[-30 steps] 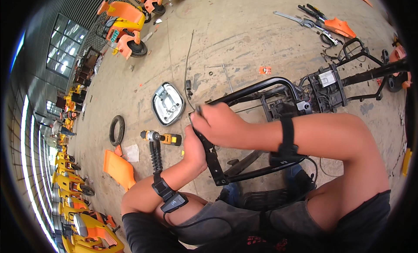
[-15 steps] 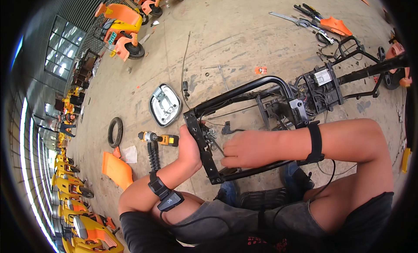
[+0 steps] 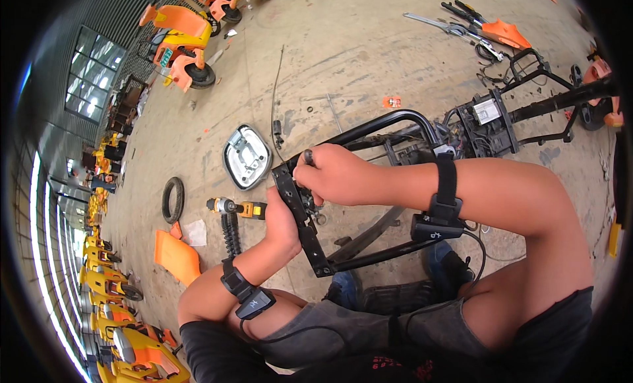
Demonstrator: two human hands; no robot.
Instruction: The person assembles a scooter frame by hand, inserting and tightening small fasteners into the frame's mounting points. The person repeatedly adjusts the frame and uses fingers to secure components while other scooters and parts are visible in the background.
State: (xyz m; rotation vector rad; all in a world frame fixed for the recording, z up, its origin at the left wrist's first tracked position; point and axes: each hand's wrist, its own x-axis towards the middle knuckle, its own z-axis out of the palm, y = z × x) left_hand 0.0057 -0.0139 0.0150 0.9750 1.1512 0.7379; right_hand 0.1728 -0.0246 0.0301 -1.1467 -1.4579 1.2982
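A black scooter frame (image 3: 386, 119) of bent tube stretches in front of me, with a drilled end plate (image 3: 298, 215) at its near left end. Against the outer side of that plate lies my left hand (image 3: 282, 224), gripping the frame; most of its fingers are hidden behind the metal. My right hand (image 3: 337, 177) is closed at the plate's upper corner. A small dark round end shows between its thumb and fingers, but the thing itself is mostly covered. Just below this hand, small metal parts (image 3: 308, 201) sit inside the plate, partly hidden.
Left of the frame are a yellow-black power drill (image 3: 252, 210), a black coil-spring shock absorber (image 3: 230, 234), a silver-and-black cover (image 3: 247, 157), a tyre (image 3: 173, 199) and an orange panel (image 3: 177, 256). Long tools (image 3: 455, 30) lie far right. Yellow scooters (image 3: 109, 277) line the left side.
My right hand has moved up and left from inside the frame to the end plate's upper corner, and its fingers have closed. My left hand stays against the plate.
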